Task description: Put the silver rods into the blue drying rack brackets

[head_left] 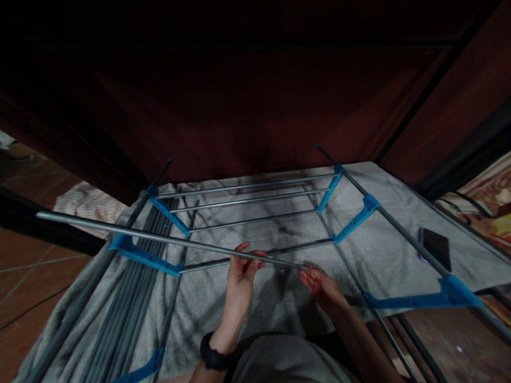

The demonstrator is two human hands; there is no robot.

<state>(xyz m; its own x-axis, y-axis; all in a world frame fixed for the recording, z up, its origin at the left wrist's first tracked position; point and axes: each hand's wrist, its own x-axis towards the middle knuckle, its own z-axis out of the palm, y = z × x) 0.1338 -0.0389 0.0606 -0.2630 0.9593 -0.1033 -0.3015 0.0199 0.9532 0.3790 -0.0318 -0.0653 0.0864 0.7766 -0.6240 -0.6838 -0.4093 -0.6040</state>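
A long grey metal tube (171, 239) slants across the view from the upper left down to the middle. My left hand (242, 268) pinches it a little short of its right end. At that end, the fingertips of my right hand (317, 284) close on the tube's tip. Around and below stands a rack frame of grey poles, joined by blue plastic brackets such as the left one (147, 257) and the right one (355, 221). Several crossbars, among them the rear crossbar (247, 186), run between the two sides.
Several loose grey tubes (131, 292) lie side by side on the left of the grey cloth (255, 223). A phone (436, 247) rests on the cloth at the right. Dark red panels (255, 117) rise behind the rack. A dark cable (35, 307) crosses the tiled floor at the left.
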